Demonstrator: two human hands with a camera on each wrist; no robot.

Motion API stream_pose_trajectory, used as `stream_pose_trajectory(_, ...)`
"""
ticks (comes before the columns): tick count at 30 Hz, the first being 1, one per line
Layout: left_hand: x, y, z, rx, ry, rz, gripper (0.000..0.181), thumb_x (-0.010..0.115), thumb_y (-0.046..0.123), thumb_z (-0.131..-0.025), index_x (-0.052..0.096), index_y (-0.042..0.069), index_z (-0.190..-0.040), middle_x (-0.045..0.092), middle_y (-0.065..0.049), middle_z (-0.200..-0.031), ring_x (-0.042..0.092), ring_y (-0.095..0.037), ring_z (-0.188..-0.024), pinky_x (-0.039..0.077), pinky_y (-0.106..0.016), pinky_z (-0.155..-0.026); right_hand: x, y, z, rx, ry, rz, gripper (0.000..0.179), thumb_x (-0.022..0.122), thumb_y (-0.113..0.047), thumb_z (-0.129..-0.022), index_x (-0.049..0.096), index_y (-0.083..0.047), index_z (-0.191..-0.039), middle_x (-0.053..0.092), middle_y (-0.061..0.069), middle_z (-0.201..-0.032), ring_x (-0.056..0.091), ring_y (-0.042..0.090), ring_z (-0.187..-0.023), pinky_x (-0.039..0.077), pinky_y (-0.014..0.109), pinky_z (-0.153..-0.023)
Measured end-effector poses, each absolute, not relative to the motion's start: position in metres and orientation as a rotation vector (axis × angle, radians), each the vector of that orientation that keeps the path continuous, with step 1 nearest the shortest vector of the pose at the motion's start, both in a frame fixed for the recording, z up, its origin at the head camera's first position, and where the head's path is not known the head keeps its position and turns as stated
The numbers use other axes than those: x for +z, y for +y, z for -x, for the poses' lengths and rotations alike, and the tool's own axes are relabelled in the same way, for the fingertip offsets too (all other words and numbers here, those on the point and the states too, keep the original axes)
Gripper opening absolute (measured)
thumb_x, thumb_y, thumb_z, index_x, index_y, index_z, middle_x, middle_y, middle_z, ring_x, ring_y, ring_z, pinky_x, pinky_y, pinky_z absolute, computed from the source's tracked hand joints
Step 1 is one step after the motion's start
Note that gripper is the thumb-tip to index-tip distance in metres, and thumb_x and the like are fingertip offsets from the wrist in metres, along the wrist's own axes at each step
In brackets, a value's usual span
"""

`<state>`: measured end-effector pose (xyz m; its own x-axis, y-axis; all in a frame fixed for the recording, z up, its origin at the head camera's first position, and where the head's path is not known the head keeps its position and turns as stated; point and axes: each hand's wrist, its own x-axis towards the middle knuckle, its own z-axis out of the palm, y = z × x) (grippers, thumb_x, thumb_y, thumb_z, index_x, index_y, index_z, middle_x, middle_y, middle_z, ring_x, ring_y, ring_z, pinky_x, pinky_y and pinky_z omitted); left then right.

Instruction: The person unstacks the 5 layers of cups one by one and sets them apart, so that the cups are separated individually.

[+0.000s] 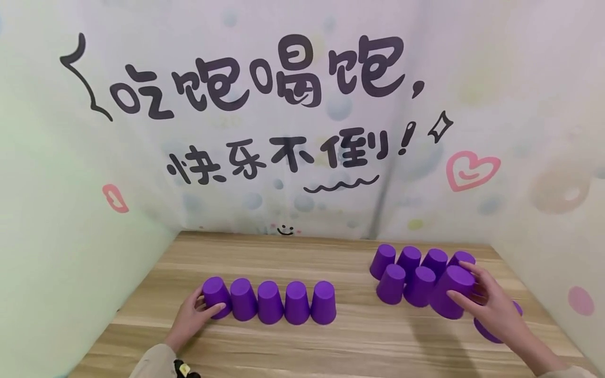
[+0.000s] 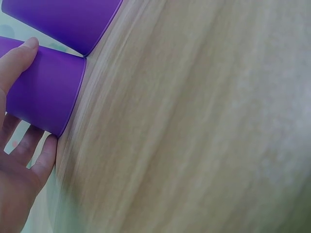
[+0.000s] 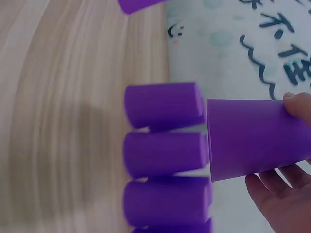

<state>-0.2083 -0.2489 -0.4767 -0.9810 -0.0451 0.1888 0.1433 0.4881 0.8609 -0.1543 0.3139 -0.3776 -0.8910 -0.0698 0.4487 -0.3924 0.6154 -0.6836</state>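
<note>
Several purple cups stand upside down in a row at the left of the table, side by side. My left hand grips the leftmost cup, thumb on the near side; in the left wrist view this cup has its rim on the wood. At the right, my right hand holds one upside-down cup between thumb and fingers. The right wrist view shows that held cup raised above the tops of the standing cups. Behind it the right-hand group forms two rows, partly hidden.
Another purple cup is mostly covered by my right hand and forearm. The wooden table meets a printed wall sheet at the back, with pale walls on both sides.
</note>
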Motion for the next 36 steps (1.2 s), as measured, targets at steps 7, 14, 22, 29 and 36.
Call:
stream_pose_trajectory(7,-0.477,-0.249,0.208,-1.497,-2.545,0.084,0.064,0.07,0.011,-0.075,0.037,-0.008,-0.127,0.049,-0.028,-0.111,0.049,-0.043,-0.103,0.043,-0.046,-0.089,-0.42,0.335,0.146,1.07,-2.496,-0.162,0.058,0.07,-0.002,-0.074,0.038,0.007,-0.122,0.059,0.013,-0.102,0.047,-0.013,-0.077,0.047,0.007,-0.059)
stream_pose_trajectory(14,-0.476,-0.25,0.208,-1.468,-2.564,0.073,0.065,0.07,0.013,-0.076,0.036,-0.008,-0.128,0.048,-0.03,-0.113,0.048,-0.043,-0.104,0.043,-0.046,-0.09,-0.445,0.344,0.144,0.943,-2.531,-0.019,0.059,0.074,-0.008,-0.07,0.042,0.008,-0.117,0.054,0.033,-0.096,0.037,-0.019,-0.075,0.036,-0.002,-0.058)
stream_pose_trajectory(22,-0.474,-0.249,0.207,-1.492,-2.597,0.039,0.068,0.069,0.015,-0.077,0.033,-0.007,-0.13,0.045,-0.031,-0.118,0.045,-0.043,-0.109,0.041,-0.046,-0.092,-0.456,0.345,0.143,0.869,-2.578,0.081,0.064,0.072,-0.015,-0.074,0.037,0.01,-0.12,0.049,0.039,-0.103,0.05,0.048,-0.089,0.041,0.01,-0.062)
stream_pose_trajectory(29,-0.475,-0.25,0.209,-1.502,-2.603,0.036,0.069,0.069,0.017,-0.078,0.032,-0.007,-0.131,0.044,-0.031,-0.119,0.044,-0.043,-0.11,0.04,-0.045,-0.093,-0.454,0.344,0.142,0.877,-2.597,0.125,0.064,0.067,-0.018,-0.079,0.032,0.011,-0.124,0.043,0.042,-0.108,0.044,0.056,-0.093,0.04,0.059,-0.072)
stream_pose_trajectory(36,-0.477,-0.25,0.209,-1.506,-2.578,0.069,0.067,0.069,0.015,-0.077,0.035,-0.007,-0.129,0.047,-0.029,-0.116,0.046,-0.043,-0.107,0.041,-0.047,-0.092,-0.455,0.344,0.142,0.855,-2.61,0.149,0.065,0.066,-0.018,-0.08,0.03,0.011,-0.126,0.039,0.045,-0.11,0.04,0.059,-0.093,0.039,0.061,-0.072)
